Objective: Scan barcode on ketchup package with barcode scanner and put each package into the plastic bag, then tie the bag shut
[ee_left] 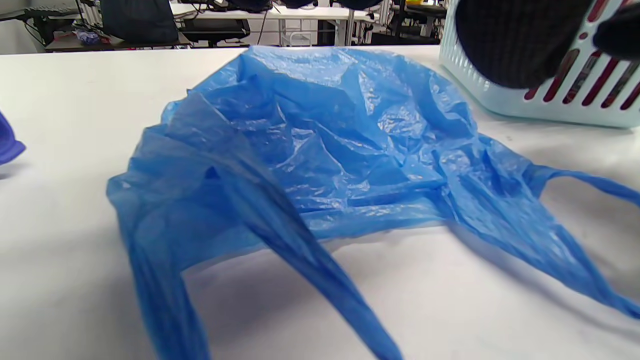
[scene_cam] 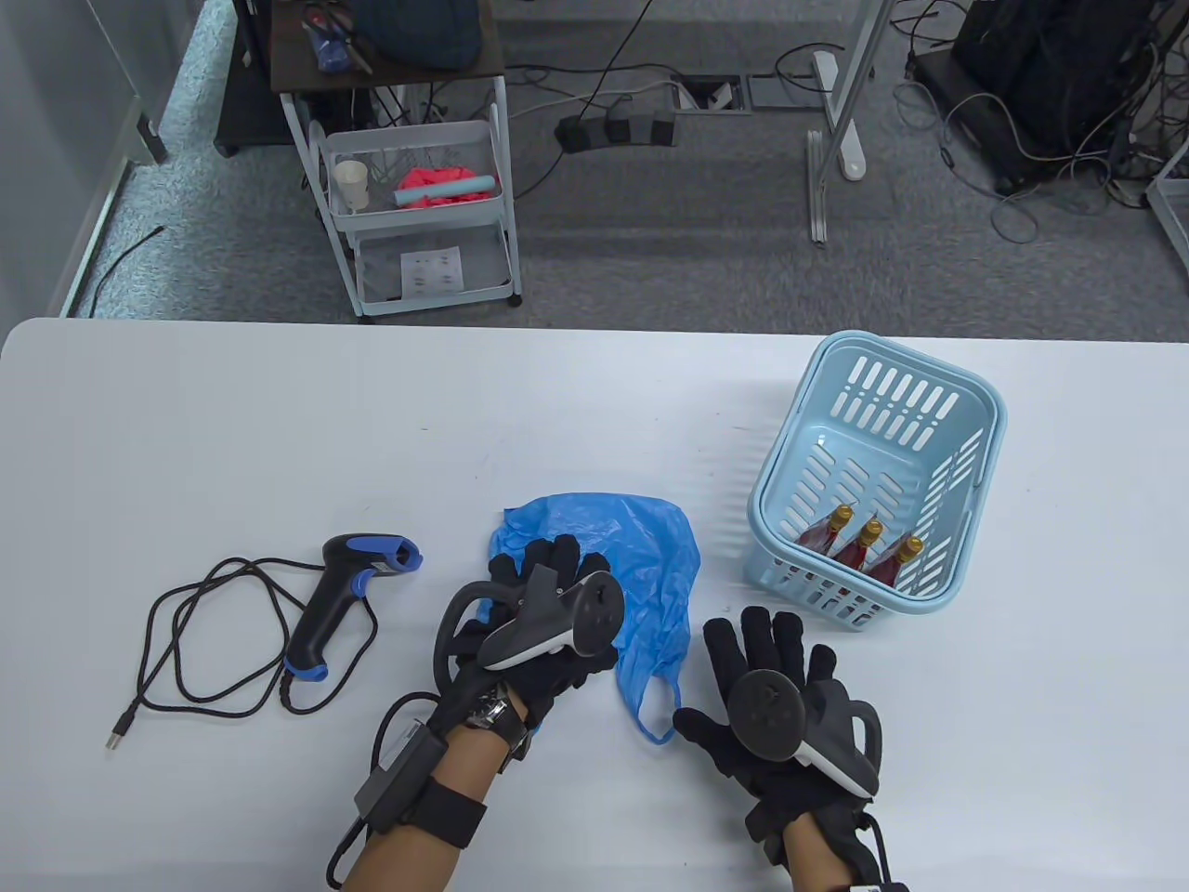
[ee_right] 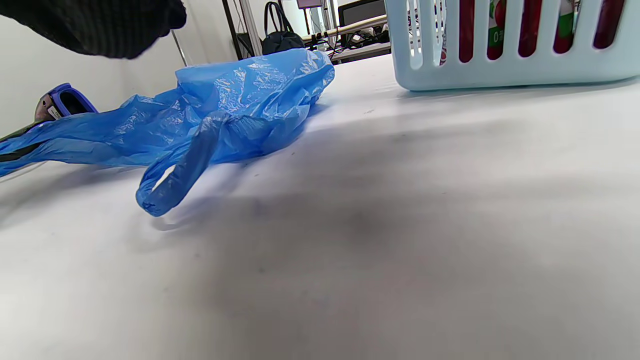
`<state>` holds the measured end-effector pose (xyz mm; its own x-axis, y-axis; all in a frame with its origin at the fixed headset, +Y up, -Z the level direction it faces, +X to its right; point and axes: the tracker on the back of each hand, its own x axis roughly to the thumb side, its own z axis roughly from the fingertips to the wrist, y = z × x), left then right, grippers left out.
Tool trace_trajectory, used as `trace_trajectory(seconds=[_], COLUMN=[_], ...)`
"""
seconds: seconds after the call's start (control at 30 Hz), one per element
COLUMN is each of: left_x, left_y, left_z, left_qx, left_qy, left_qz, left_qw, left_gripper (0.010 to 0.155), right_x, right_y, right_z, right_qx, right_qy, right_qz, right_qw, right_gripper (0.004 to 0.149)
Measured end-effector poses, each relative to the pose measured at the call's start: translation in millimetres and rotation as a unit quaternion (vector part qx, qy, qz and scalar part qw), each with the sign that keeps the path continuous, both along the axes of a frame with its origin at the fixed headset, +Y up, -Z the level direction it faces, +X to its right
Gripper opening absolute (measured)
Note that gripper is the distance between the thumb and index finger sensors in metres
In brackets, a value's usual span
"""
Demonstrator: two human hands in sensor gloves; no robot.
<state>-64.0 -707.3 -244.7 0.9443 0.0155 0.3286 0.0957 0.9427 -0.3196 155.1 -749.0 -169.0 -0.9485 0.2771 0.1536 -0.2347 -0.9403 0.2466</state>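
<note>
The left hand (scene_cam: 548,618) lies over the near left part of the blue plastic bag (scene_cam: 641,557), its fingers spread forward on the crumpled plastic; whether they pinch any of it cannot be told, since the tracker on the back of the hand hides the grip. The right hand (scene_cam: 776,706) is flat and wide, fingers straight and spread, holding nothing, just to the right of the bag's near handle loop (scene_cam: 655,711) and apart from it.

The bag rests flattened and wrinkled on the white tabletop (scene_cam: 594,409), between the scanner and the basket. In the left wrist view the bag (ee_left: 320,150) spreads across the middle with two handle strips trailing toward the camera, one of them raised off the surface. In the right wrist view one handle loop (ee_right: 170,180) curls just above the tabletop.

The barcode scanner (scene_cam: 348,595), black with blue trim, lies on its side to the left of the bag, well apart from it, its dark cable (scene_cam: 204,650) looping farther left.

The light blue basket (scene_cam: 878,474) stands at the right, beyond the right hand. Three ketchup bottles (scene_cam: 864,548) with gold caps lie side by side in its near end, caps pointing away from the person.
</note>
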Motion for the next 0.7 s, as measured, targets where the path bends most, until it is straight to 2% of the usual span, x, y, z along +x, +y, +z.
trace_trajectory(seconds=[0.23,0.43,0.57,0.7], left_x=[13.6,18.7,18.5,15.0], left_y=[-18.7,-44.4,-60.8,-62.6], left_z=[-14.7,-24.1,-30.1,-36.2], left_qx=[-0.048,-0.088,-0.1,-0.092], left_qy=[-0.01,-0.008,-0.002,0.009], left_qz=[-0.036,-0.068,-0.082,-0.057], left_qw=[0.998,0.994,0.992,0.994], left_gripper=[0.099,0.1,0.097,0.09], right_x=[2.4,5.2,6.3,7.2], right_y=[0.5,0.6,1.2,1.5], right_z=[0.1,0.0,-0.1,-0.2], right_qx=[0.0,-0.001,-0.001,0.0], right_qy=[-0.004,-0.009,-0.011,-0.013], right_qz=[-0.002,-0.003,-0.005,-0.005], right_qw=[1.0,1.0,1.0,1.0], right_gripper=[0.09,0.09,0.09,0.09])
